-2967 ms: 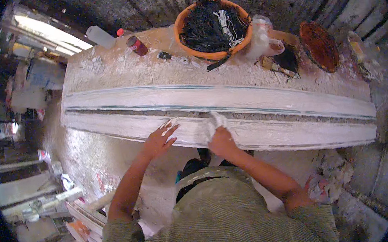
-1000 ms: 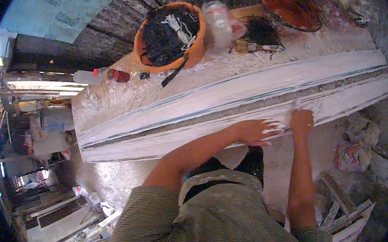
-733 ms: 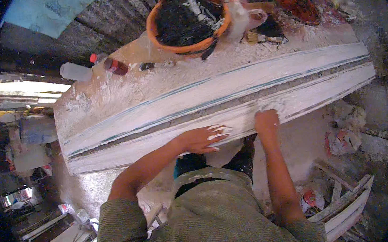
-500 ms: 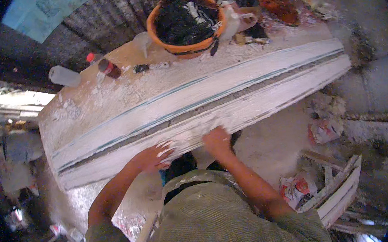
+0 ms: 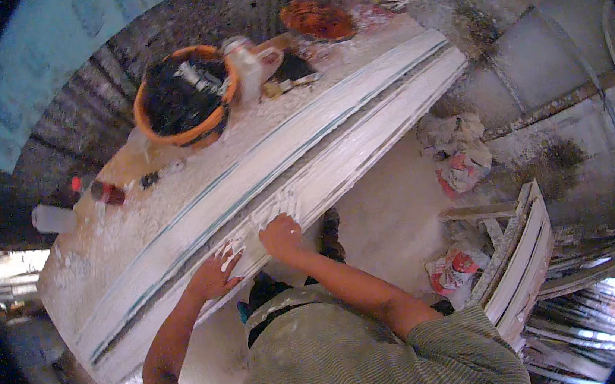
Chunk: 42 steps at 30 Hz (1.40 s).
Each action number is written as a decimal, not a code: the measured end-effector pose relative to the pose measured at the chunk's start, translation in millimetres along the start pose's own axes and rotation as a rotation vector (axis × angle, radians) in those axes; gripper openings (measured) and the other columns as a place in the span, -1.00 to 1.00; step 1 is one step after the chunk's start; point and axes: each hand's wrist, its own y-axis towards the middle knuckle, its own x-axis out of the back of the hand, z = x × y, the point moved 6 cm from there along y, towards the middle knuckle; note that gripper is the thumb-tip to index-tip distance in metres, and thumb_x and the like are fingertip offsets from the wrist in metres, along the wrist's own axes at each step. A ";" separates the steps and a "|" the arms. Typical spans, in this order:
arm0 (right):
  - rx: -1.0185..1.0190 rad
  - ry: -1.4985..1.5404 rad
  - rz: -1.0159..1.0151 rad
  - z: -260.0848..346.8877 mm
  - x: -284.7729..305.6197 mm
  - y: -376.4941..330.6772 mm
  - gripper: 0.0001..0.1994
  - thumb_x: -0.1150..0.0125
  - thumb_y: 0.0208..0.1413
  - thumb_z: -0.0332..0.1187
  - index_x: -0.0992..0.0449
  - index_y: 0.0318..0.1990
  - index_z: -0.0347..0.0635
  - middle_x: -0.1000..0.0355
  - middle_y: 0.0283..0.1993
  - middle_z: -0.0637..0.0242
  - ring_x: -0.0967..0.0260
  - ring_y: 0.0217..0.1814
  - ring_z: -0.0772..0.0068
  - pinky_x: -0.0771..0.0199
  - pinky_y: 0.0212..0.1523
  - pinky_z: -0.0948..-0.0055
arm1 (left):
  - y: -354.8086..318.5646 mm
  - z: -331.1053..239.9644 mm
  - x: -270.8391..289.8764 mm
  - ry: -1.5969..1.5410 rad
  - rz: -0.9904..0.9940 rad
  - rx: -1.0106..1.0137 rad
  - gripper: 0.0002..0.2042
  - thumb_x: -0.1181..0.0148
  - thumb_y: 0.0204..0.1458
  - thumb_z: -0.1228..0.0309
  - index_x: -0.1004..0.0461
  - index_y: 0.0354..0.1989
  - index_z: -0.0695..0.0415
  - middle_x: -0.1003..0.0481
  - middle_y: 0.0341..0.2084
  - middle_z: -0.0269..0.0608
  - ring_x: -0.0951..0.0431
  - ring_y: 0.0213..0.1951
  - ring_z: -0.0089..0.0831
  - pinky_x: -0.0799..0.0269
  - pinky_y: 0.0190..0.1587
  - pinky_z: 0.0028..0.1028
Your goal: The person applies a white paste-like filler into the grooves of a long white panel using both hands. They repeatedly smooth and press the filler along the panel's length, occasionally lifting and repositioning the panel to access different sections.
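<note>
A long white plaster-like moulding (image 5: pixel 381 109) lies aslant on the table, with blue-green lines and a dark groove along it. My left hand (image 5: pixel 213 275) rests on its near strip, fingers spread and coated in wet white paste. Just to the right, my right hand (image 5: pixel 281 236) is closed in a fist against the same strip. White streaky paste (image 5: pixel 277 207) shows beyond its knuckles; whatever the fingers grip is hidden.
The dusty table (image 5: pixel 126 211) bears an orange bucket (image 5: pixel 140 108) with dark contents, a white jug (image 5: pixel 248 71), a dark-red bottle (image 5: pixel 107 192) and a white container (image 5: pixel 53 218). A reddish-brown dish (image 5: pixel 317 20) sits at the far end. White lengths (image 5: pixel 514 268) stand at right.
The view has turned, so the moulding slants more steeply and the bucket appears further left. Both hands stay on the near strip; the right one has moved closer to the left.
</note>
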 end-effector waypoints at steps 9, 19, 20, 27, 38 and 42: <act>-0.164 -0.134 -0.075 -307.5 105.0 168.5 -0.66 0.00 0.12 -0.18 -0.64 -0.33 -0.23 -0.51 -0.14 -0.05 -0.49 -0.10 0.03 -0.56 -0.15 0.11 | 249.2 -78.9 41.1 -0.051 0.025 -0.079 -0.29 0.05 0.21 -0.01 0.01 0.43 0.13 -0.03 0.36 0.28 -0.07 0.37 0.16 -0.06 0.38 -0.13; -0.157 -0.001 -0.145 -659.5 227.5 345.2 -0.60 0.10 0.18 -0.23 -0.58 -0.24 -0.41 -0.52 -0.13 -0.20 -0.50 -0.07 -0.20 -0.49 -0.02 -0.06 | 461.8 -148.8 80.8 -0.195 0.058 -0.072 -0.30 0.08 0.24 0.02 0.04 0.43 0.18 0.00 0.34 0.39 -0.01 0.39 0.19 0.00 0.40 -0.14; -0.194 0.011 -0.240 -680.2 230.7 351.6 -0.64 0.09 0.16 -0.26 -0.58 -0.28 -0.39 -0.52 -0.18 -0.19 -0.51 -0.10 -0.20 -0.49 -0.06 -0.08 | 470.6 -151.4 79.7 -0.176 0.079 -0.043 -0.30 0.08 0.24 0.02 0.03 0.43 0.18 -0.01 0.34 0.39 -0.01 0.39 0.18 0.00 0.40 -0.14; -0.187 0.217 -0.252 -616.4 171.9 313.3 -0.68 -0.10 0.09 -0.26 -0.57 -0.30 -0.43 -0.50 -0.26 -0.22 -0.45 -0.20 -0.27 -0.46 -0.17 -0.13 | 520.7 -161.9 75.4 -0.074 0.078 -0.053 -0.29 0.08 0.22 -0.02 0.02 0.43 0.17 -0.04 0.35 0.33 0.01 0.40 0.14 -0.01 0.40 -0.12; -0.302 0.034 -0.062 -713.2 236.9 370.8 -0.64 0.04 0.16 -0.19 -0.63 -0.16 -0.23 -0.51 -0.04 -0.01 -0.45 0.09 0.00 -0.52 0.03 0.09 | 666.9 -217.1 99.7 -0.015 0.080 -0.045 -0.25 0.10 0.21 -0.06 0.03 0.43 0.22 -0.03 0.35 0.31 0.01 0.40 0.16 0.04 0.41 -0.13; -0.292 0.024 -0.057 -873.3 275.0 448.8 -0.61 0.09 0.19 -0.22 -0.59 -0.18 -0.37 -0.51 -0.05 -0.11 -0.49 0.00 -0.12 -0.52 0.03 0.01 | 743.9 -241.6 110.5 0.002 0.066 -0.090 -0.26 0.13 0.23 -0.07 0.00 0.41 0.25 -0.03 0.35 0.29 0.07 0.42 0.15 0.06 0.42 -0.10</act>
